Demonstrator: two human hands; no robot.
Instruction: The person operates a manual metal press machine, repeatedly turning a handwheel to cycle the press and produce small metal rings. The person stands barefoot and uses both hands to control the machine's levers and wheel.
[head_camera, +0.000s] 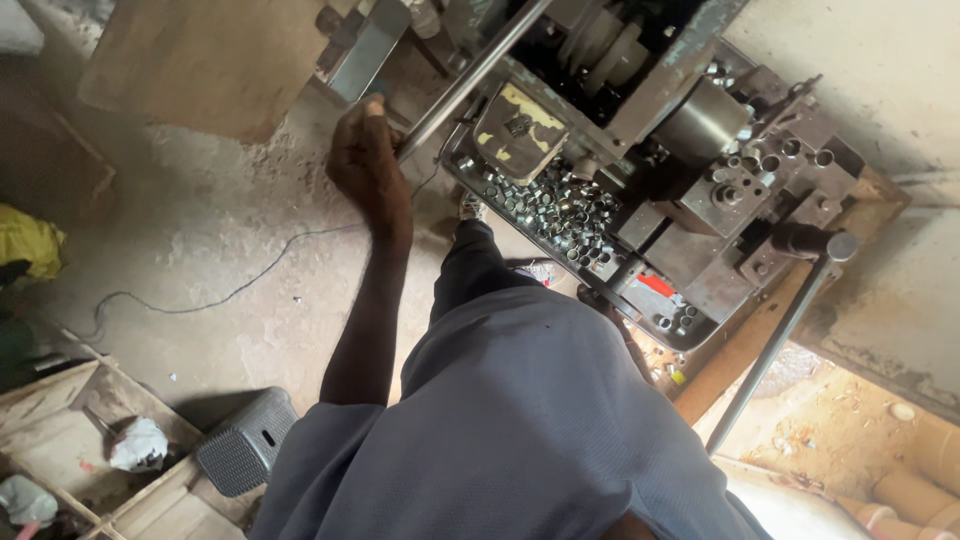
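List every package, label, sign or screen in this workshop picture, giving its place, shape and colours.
No packages, signs or screens show.
Worn plate: on the machine above the tray of small metal rings, beside the left hand; squarish, dark with flaking cream-yellow patches.
Red tag: machine's lower edge, small.

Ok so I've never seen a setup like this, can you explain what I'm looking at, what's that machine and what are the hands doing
This is one picture from a camera worn on the person's head, looking straight down over their grey shirt to a dusty floor. The grimy metal block at the top is a workshop machine with a turret of tool holders. Its tray holds a heap of small shiny metal rings. The person's left hand grips the end of a long steel bar that runs into the machine. The right hand is mostly hidden beside the tray, so I cannot tell what it holds. A long lever sticks out on the right.
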